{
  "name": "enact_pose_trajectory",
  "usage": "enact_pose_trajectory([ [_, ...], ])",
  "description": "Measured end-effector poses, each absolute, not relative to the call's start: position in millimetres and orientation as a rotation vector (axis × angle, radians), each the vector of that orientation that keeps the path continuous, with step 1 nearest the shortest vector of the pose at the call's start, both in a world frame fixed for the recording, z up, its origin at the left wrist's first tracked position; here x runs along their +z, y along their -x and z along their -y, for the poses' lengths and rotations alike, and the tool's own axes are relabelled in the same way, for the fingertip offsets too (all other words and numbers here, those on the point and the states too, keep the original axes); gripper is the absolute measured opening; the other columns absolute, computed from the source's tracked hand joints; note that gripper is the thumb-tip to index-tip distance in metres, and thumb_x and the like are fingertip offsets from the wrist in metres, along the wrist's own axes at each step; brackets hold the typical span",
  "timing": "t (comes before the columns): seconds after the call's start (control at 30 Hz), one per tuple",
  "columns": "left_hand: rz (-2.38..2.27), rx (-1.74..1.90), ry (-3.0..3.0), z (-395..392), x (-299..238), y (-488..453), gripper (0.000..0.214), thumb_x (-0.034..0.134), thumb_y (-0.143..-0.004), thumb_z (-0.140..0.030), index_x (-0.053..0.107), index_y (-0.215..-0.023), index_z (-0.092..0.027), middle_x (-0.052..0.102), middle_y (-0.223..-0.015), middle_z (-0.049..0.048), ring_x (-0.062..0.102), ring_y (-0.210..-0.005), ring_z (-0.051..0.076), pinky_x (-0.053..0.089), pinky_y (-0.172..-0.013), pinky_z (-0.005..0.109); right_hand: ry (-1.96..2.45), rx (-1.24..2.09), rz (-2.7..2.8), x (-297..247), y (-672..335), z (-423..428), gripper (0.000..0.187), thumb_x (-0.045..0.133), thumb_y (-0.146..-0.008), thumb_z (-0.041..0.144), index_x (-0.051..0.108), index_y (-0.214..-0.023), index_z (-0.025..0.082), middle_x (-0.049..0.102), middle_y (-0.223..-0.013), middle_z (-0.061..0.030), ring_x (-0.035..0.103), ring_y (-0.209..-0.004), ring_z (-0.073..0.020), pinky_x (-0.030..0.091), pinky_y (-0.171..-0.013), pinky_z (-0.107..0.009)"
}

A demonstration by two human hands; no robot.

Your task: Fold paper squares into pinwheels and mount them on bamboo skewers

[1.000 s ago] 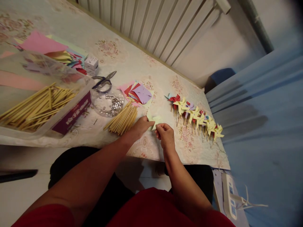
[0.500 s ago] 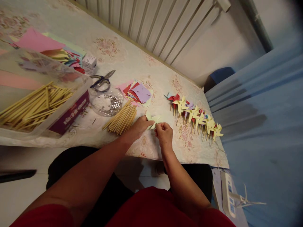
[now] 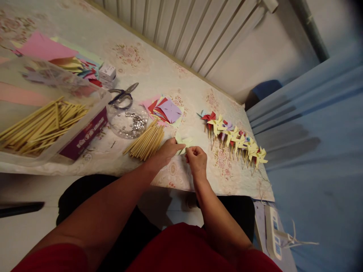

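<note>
pale green paper (image 3: 183, 142): head view, middle of the frame, just above the near edge of the bench (image 3: 159, 71). It is folded into points and is held between both hands, a little off the surface.
left hand (image 3: 167, 150): closed on the left side of the pale green paper, thumb and fingers pressing it flat. I think this grip keeps the folds from opening.
right hand (image 3: 196, 160): fingers curled, the tips pinching the right edge of the same paper. Whether something small is also between the fingertips, I cannot tell.
bundle of sticks (image 3: 146, 142): lies just left of the left hand, probably so that one can be taken without stretching.
round clear dish (image 3: 128, 121): behind the sticks, with small shiny pieces in it.
paper squares (image 3: 166, 110): a loose pile of colours, above the hands.
pinwheels (image 3: 235, 139): a row to the right of the hands, overlapping, it seems put aside in order.
scissors (image 3: 123, 94): closed, beside the dish, upper left.
plastic box (image 3: 85, 141): left of the frame, holds many more sticks.
</note>
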State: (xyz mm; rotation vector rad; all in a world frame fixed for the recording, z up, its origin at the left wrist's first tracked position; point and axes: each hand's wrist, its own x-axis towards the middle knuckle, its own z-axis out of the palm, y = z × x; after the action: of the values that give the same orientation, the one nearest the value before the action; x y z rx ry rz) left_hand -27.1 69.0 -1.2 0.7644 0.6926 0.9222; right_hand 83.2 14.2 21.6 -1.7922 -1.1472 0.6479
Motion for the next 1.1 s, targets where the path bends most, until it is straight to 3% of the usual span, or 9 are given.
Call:
enact_pose_trajectory([
  [0.63,-0.724,0.934,-0.842,-71,-8,25,0.027,0.065,-0.061,-0.023,0.067,-0.085,-0.01,0.067,-0.074,0.0024,0.059,-0.07,0.015,0.046,-0.069,0.026,1.793,0.703,1.125,20,-85,-15,0.022,0.061,-0.075,0.038,0.056,-0.063,0.02,0.051,-0.049,0.0051,0.043,-0.043,-0.0106,0.034,-0.046,-0.024],
  [0.87,-0.63,0.892,-0.796,-71,-4,27,0.031,0.067,-0.061,-0.024,0.067,-0.09,-0.011,0.068,-0.077,0.0038,0.061,-0.074,0.017,0.046,-0.075,0.029,1.823,0.404,0.958,24,-107,-18,0.031,0.068,-0.07,0.046,0.062,-0.081,0.017,0.061,-0.07,-0.0004,0.052,-0.061,-0.0132,0.043,-0.059,-0.026],
  [0.93,-0.6,0.88,-0.776,-71,-2,27,0.032,0.068,-0.061,-0.023,0.067,-0.091,-0.012,0.069,-0.079,0.0043,0.062,-0.076,0.017,0.046,-0.078,0.03,1.798,0.516,0.884,26,-119,-20,0.038,0.068,-0.069,0.051,0.063,-0.088,0.018,0.064,-0.077,-0.0025,0.056,-0.065,-0.0143,0.045,-0.06,-0.026],
  [1.1,-0.538,0.825,-0.781,-70,3,31,0.034,0.069,-0.062,-0.023,0.067,-0.094,-0.013,0.07,-0.081,0.0046,0.062,-0.076,0.018,0.047,-0.076,0.03,1.545,1.208,0.861,30,-127,-18,0.047,0.067,-0.066,0.061,0.064,-0.089,0.019,0.07,-0.087,-0.0071,0.064,-0.076,-0.0202,0.05,-0.062,-0.03],
])
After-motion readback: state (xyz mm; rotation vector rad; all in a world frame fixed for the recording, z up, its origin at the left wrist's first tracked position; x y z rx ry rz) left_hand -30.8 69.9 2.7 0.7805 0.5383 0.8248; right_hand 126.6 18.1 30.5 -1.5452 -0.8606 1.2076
